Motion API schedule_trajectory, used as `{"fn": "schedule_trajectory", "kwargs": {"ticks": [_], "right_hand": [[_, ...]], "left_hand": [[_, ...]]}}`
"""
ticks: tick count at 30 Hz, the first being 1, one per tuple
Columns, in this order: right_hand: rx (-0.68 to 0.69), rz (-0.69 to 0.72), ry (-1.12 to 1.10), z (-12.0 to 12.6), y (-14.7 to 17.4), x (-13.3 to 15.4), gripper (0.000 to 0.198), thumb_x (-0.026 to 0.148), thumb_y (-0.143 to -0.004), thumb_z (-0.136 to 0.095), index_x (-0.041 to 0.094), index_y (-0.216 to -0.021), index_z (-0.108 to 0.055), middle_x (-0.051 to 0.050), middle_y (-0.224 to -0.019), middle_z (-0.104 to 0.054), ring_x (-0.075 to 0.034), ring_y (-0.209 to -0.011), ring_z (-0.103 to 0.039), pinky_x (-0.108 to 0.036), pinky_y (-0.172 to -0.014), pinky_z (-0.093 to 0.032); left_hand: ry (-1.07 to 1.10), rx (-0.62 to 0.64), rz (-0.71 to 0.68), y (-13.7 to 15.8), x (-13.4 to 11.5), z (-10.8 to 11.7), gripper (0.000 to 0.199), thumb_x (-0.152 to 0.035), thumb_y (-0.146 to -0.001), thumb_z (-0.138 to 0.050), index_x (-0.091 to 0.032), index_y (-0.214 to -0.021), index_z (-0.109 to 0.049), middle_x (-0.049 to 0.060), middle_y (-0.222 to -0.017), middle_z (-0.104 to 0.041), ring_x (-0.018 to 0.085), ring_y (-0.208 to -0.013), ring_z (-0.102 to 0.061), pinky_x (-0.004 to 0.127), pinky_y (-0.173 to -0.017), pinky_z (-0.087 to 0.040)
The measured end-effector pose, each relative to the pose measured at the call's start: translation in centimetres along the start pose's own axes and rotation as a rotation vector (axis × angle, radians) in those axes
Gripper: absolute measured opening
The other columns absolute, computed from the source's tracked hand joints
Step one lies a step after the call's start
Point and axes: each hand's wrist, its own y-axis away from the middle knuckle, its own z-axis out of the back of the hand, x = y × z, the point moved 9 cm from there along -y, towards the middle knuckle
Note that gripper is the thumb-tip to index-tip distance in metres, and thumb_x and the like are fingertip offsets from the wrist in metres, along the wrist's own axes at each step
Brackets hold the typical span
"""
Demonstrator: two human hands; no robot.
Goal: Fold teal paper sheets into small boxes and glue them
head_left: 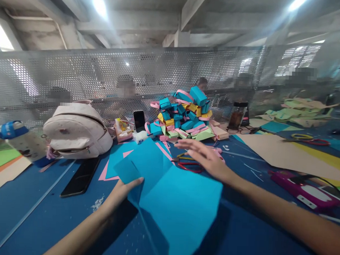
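Observation:
A creased sheet of blue paper is raised at a tilt over the blue table. My left hand grips its left side, thumb on top and the other fingers hidden beneath. Just past the paper's far edge hovers my right hand, fingers stretched out and holding nothing. Close by it lie scissors with red and yellow handles, partly covered by the hand and paper. More blue and pink sheets lie flat behind the left hand.
A heap of small folded paper boxes stands against the perforated metal screen. At left are a white backpack, a bottle and a phone. To the right sit a purple device, large beige paper and other scissors.

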Motion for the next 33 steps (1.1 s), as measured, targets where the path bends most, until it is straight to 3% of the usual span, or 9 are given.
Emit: {"fn": "schedule_trajectory", "kwargs": {"ticks": [3, 7, 10, 12, 16, 19, 23, 27, 33], "right_hand": [[0.118, 0.075, 0.166, -0.5, 0.5, 4.7, 0.035, 0.042, -0.1, -0.042, 0.025, -0.119, -0.065, -0.006, -0.125, -0.064, -0.023, -0.12, -0.057, -0.036, -0.101, -0.044], [0.519, 0.164, 0.427, -6.2, 3.3, 8.0, 0.046, 0.055, -0.096, -0.045, 0.021, -0.118, -0.068, -0.007, -0.116, -0.069, -0.025, -0.109, -0.062, -0.038, -0.097, -0.043], [0.665, 0.148, 0.712, -9.8, 4.5, 6.8, 0.053, 0.065, -0.085, -0.058, 0.021, -0.11, -0.072, -0.008, -0.095, -0.074, -0.028, -0.091, -0.067, -0.04, -0.083, -0.047], [0.738, 0.094, 0.798, -11.6, 4.5, 4.8, 0.056, 0.066, -0.084, -0.058, 0.019, -0.111, -0.071, -0.01, -0.095, -0.075, -0.031, -0.093, -0.068, -0.04, -0.08, -0.048], [0.762, 0.022, 0.554, -13.7, 3.0, 2.0, 0.053, 0.061, -0.092, -0.051, 0.023, -0.125, -0.065, -0.007, -0.124, -0.068, -0.027, -0.112, -0.063, -0.033, -0.088, -0.046], [0.69, 0.067, 0.442, -13.9, 1.5, 0.8, 0.04, 0.043, -0.1, -0.045, 0.021, -0.127, -0.063, -0.006, -0.128, -0.066, -0.021, -0.114, -0.061, -0.029, -0.09, -0.044], [0.673, 0.313, 0.704, -14.2, 1.9, 0.1, 0.034, 0.028, -0.1, -0.047, 0.02, -0.131, -0.059, -0.008, -0.114, -0.067, -0.02, -0.1, -0.061, -0.029, -0.078, -0.044], [0.715, 0.617, 1.008, -14.9, 3.5, -0.4, 0.04, 0.033, -0.098, -0.052, 0.024, -0.137, -0.052, -0.007, -0.099, -0.062, -0.019, -0.085, -0.054, -0.03, -0.063, -0.036], [0.672, 0.763, 1.108, -15.1, 3.6, -0.8, 0.039, 0.039, -0.098, -0.053, 0.026, -0.134, -0.053, -0.005, -0.095, -0.058, -0.019, -0.081, -0.049, -0.031, -0.059, -0.03]], "left_hand": [[0.091, -0.023, 0.016, 0.4, 0.2, -0.1, 0.063, -0.031, -0.071, -0.081, -0.019, -0.128, -0.058, 0.013, -0.116, -0.072, 0.034, -0.101, -0.071, 0.041, -0.082, -0.059], [0.169, -0.053, -0.069, 0.7, -0.7, -0.2, 0.06, -0.024, -0.069, -0.081, -0.019, -0.126, -0.06, 0.012, -0.113, -0.073, 0.034, -0.103, -0.07, 0.043, -0.086, -0.056], [0.197, -0.113, -0.11, 0.9, -1.2, 0.2, 0.056, -0.021, -0.066, -0.083, -0.021, -0.119, -0.064, 0.009, -0.104, -0.076, 0.033, -0.103, -0.069, 0.042, -0.087, -0.055], [0.191, -0.151, -0.14, 1.2, -1.4, 0.5, 0.052, -0.021, -0.064, -0.083, -0.022, -0.113, -0.067, 0.007, -0.095, -0.077, 0.032, -0.1, -0.07, 0.04, -0.086, -0.054], [0.197, -0.145, -0.231, 2.0, -1.8, 0.2, 0.038, -0.02, -0.062, -0.084, -0.022, -0.098, -0.069, 0.004, -0.088, -0.077, 0.029, -0.096, -0.069, 0.035, -0.082, -0.054], [0.2, -0.124, -0.257, 2.3, -1.3, 0.0, 0.036, -0.023, -0.063, -0.084, -0.021, -0.095, -0.068, 0.005, -0.096, -0.076, 0.025, -0.094, -0.069, 0.032, -0.08, -0.055], [0.249, -0.057, -0.143, 1.8, 0.7, -0.4, 0.034, -0.029, -0.068, -0.082, -0.019, -0.094, -0.064, 0.004, -0.088, -0.074, 0.02, -0.07, -0.069, 0.032, -0.065, -0.055], [0.331, 0.074, -0.051, 1.3, 1.8, -1.4, 0.026, -0.026, -0.071, -0.079, -0.016, -0.089, -0.063, 0.003, -0.078, -0.071, 0.019, -0.062, -0.066, 0.031, -0.059, -0.054], [0.314, 0.026, 0.012, 0.8, 2.8, -1.1, 0.028, -0.026, -0.068, -0.081, -0.015, -0.083, -0.061, 0.002, -0.072, -0.069, 0.019, -0.059, -0.065, 0.031, -0.057, -0.054]]}}
